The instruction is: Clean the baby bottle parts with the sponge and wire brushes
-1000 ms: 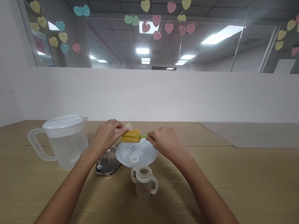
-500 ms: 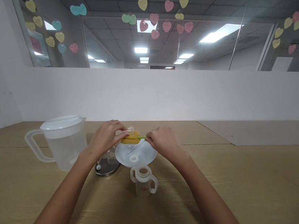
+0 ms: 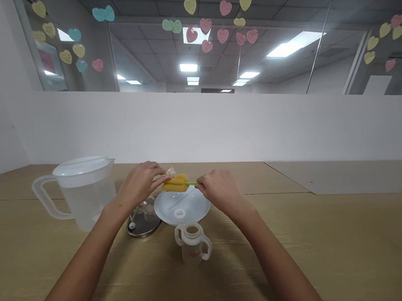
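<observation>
Over the white bowl (image 3: 201, 209), my right hand (image 3: 220, 187) is closed around the thin green handle of a yellow sponge brush (image 3: 176, 185). My left hand (image 3: 144, 179) pinches a small clear piece (image 3: 170, 173), possibly a bottle nipple, at the brush's upper left side. Fingers partly cover this piece, so its full shape is hidden. Inside the bowl are a white ring (image 3: 179, 215) and a thin straight stick. In front of the bowl stands an uncapped clear baby bottle (image 3: 192, 251) with two white side handles.
A lidded translucent pitcher (image 3: 89, 196) stands at the left on the wooden table (image 3: 337, 246). A dark round tray (image 3: 144, 229) beside the bowl carries clear parts and a small white piece. Behind the table runs a white wall (image 3: 183, 123) below a window.
The clear piece has shifted slightly left and up against the yellow sponge, and more of the sponge's top shows. My right hand has stayed nearly in place.
</observation>
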Demonstrator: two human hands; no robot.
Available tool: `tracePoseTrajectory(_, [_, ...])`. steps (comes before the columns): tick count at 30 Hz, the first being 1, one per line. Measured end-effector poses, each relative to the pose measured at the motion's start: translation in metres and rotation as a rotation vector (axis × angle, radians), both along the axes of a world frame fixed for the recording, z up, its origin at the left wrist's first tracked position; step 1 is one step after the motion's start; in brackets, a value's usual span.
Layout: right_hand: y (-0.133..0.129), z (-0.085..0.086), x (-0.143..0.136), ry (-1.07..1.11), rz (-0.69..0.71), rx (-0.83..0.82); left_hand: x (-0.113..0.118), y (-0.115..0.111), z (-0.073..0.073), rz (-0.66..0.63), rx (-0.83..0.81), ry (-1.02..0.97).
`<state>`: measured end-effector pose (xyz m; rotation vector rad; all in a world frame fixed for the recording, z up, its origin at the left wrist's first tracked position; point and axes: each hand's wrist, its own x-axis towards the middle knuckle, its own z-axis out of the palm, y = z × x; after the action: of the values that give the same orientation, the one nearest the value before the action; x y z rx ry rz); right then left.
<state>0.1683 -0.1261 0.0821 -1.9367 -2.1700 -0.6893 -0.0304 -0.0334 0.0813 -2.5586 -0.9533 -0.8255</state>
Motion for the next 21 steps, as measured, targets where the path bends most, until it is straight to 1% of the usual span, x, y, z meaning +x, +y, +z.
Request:
tracePoseTrajectory(3, [0.000, 0.001, 0.000, 0.001, -0.013, -0.013, 0.002, -0.004, 0.001, -0.074, 0.043, -0.023])
tracePoseTrajectory(6, [0.000, 0.001, 0.000, 0.011, -0.020, -0.019, 0.006, -0.008, 0.000, -0.148, 0.052, -0.054])
tracePoseTrajectory(8, [0.000, 0.001, 0.000, 0.018, -0.020, -0.017, 0.007, -0.010, 0.000, -0.161, 0.042, -0.066])
tracePoseTrajectory(10, [0.000, 0.001, 0.001, 0.025, -0.015, -0.006, 0.006, -0.010, 0.000, -0.123, 0.026, -0.067])
tracePoseTrajectory(16, [0.000, 0.000, 0.001, 0.015, -0.002, 0.000, -0.003, -0.005, 0.005, 0.078, -0.075, -0.036])
tracePoseTrajectory(18, [0.001, 0.000, 0.001, 0.016, -0.012, -0.018, -0.007, -0.004, 0.007, 0.105, -0.109, -0.041])
tracePoseTrajectory(21, [0.003, 0.000, 0.003, 0.024, -0.028, -0.018, -0.013, -0.004, 0.011, 0.097, -0.179, -0.061])
